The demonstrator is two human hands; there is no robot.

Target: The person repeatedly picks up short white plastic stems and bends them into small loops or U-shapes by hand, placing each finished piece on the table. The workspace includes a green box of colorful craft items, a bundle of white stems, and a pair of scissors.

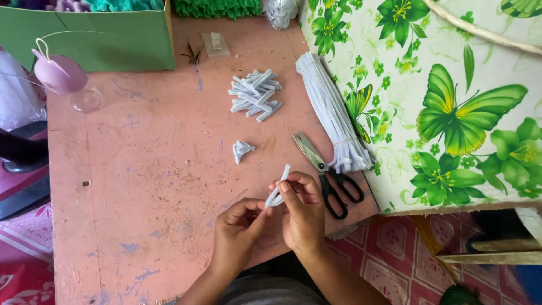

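Our left hand and right hand pinch a folded white chenille stem; loosening either grip, we judge, lets it spring open.

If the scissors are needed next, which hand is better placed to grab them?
Probably the right hand. The scissors lie just beside it on the table, handles toward the person. The left hand sits farther away. Both hands currently pinch the white strip.
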